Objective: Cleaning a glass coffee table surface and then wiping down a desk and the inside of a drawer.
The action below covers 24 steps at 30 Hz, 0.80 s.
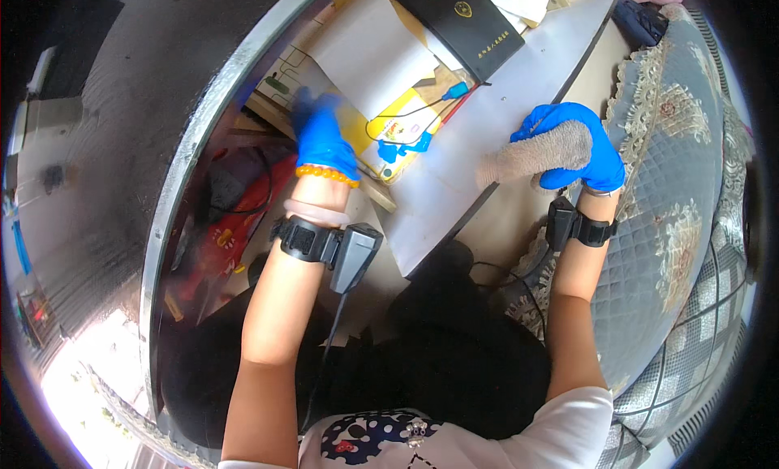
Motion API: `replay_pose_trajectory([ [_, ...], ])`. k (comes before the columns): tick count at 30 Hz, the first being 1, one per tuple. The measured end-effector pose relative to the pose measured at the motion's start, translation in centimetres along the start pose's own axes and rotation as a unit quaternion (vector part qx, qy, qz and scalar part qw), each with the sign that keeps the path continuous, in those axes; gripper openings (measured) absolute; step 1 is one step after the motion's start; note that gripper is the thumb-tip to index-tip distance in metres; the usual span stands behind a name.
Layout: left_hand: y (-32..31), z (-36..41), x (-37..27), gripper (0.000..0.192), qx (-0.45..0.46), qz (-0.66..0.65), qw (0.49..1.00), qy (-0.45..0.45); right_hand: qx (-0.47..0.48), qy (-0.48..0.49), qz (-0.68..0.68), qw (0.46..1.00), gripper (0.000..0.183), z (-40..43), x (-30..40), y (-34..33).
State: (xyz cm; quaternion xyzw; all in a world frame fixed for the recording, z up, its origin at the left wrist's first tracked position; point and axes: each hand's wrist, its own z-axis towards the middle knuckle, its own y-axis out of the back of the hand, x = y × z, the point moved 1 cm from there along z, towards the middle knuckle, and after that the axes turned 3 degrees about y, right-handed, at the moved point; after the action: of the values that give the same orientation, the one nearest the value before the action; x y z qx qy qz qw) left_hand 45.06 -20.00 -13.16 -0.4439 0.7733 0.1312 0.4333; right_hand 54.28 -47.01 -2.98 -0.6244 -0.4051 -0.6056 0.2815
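My right hand [587, 143], in a blue glove, grips a brown terry cloth [541, 149]. One end of the cloth hangs out over the white panel [426, 225], which looks like the front of a pulled-out drawer. My left hand [322, 131], also gloved in blue, is at the drawer's near-left side, by a yellow printed packet [405, 125]. Its fingers are blurred, so whether they hold anything is unclear. Inside the drawer lie a white paper sheet [371, 49], a black notebook [459, 25] with gold writing, and a thin cable with a blue plug [455, 91].
A dark glossy tabletop [140, 104] with a pale edge overhangs the drawer on the left. Red fabric [228, 244] lies in the shadow under it. To the right is a grey quilted cover [663, 165] with lace trim. Torn blue scraps [405, 146] rest on the packet.
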Motion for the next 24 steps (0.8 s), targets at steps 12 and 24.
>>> replay_pose_trajectory([
  [12,2.1,6.0,1.5,0.038,-0.018,0.013,0.999,0.035,-0.015,0.008,-0.061,0.998,0.057,-0.2,-0.6,0.6],
  [24,1.7,3.1,0.0,0.027,0.000,0.013,0.997,0.074,-0.014,0.001,-0.058,0.998,0.056,-0.2,-0.6,0.6],
])
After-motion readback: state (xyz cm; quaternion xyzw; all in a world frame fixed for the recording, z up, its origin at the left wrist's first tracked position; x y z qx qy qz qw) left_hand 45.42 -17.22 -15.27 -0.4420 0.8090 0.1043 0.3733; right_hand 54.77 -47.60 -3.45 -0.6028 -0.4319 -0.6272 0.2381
